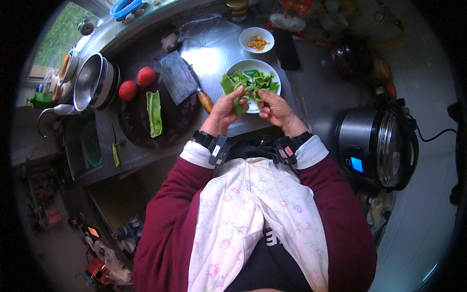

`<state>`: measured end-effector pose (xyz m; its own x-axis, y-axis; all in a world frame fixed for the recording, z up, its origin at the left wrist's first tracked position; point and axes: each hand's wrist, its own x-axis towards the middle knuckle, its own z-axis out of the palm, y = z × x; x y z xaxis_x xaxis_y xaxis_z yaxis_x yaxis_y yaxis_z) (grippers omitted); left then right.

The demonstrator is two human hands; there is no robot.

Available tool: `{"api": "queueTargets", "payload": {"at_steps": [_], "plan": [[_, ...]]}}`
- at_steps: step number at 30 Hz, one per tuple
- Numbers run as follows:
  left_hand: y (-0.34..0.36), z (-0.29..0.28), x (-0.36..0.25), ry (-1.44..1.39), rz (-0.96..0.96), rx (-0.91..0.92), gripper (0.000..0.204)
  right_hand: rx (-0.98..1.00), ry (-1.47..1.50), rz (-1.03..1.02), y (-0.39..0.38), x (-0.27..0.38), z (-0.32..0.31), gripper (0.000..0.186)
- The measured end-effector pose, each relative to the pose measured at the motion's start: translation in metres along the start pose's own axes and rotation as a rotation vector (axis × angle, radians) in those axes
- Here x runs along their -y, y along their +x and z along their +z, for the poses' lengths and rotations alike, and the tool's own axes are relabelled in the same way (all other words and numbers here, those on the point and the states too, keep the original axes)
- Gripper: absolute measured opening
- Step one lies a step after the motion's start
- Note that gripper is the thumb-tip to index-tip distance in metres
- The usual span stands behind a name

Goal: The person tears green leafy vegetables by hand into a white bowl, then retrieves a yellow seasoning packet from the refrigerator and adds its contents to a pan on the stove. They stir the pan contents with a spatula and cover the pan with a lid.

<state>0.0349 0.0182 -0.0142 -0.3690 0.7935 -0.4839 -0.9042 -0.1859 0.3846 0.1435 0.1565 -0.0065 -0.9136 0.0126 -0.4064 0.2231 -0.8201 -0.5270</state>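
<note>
Both my hands are over a white plate (pixel 262 68) of torn green pepper pieces (pixel 258 76). My left hand (pixel 226 108) grips a piece of green pepper (pixel 228 85) at the plate's front left, while my right hand (pixel 276 109) pinches pepper between thumb and fingers beside it. To their left, a dark round chopping board (pixel 134 117) bears two red tomatoes (pixel 146 76) and a long split green pepper (pixel 153 114). A cleaver (pixel 175 75) lies on the board's right part, its wooden handle (pixel 205 101) close to my left hand.
Behind the plate are a small bowl of orange bits (pixel 257 43) and a black flat object (pixel 287 52). An electric cooker (pixel 359 143) stands at right. At left are steel strainers (pixel 88 82), a small green-handled knife (pixel 116 153), a faucet (pixel 65 110) and the sink (pixel 77 151).
</note>
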Motion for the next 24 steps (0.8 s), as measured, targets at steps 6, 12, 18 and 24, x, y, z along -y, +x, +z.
{"api": "queueTargets", "payload": {"at_steps": [6,12,18,24], "plan": [[-0.001,-0.004,-0.02,0.454,0.146,-0.12,0.036,-0.416,-1.118,-0.364,0.021,0.021,-0.017,0.03],[-0.014,0.006,-0.031,0.501,0.066,0.031,0.027,-0.262,-1.227,-0.604,0.029,0.035,0.009,0.028],[-0.02,0.021,-0.031,0.884,0.075,0.08,0.019,0.037,-0.997,-0.391,0.027,0.039,0.04,0.022],[-0.029,0.024,-0.019,1.475,0.578,0.115,0.015,-0.055,-0.161,0.113,0.016,0.028,0.026,0.013]]}}
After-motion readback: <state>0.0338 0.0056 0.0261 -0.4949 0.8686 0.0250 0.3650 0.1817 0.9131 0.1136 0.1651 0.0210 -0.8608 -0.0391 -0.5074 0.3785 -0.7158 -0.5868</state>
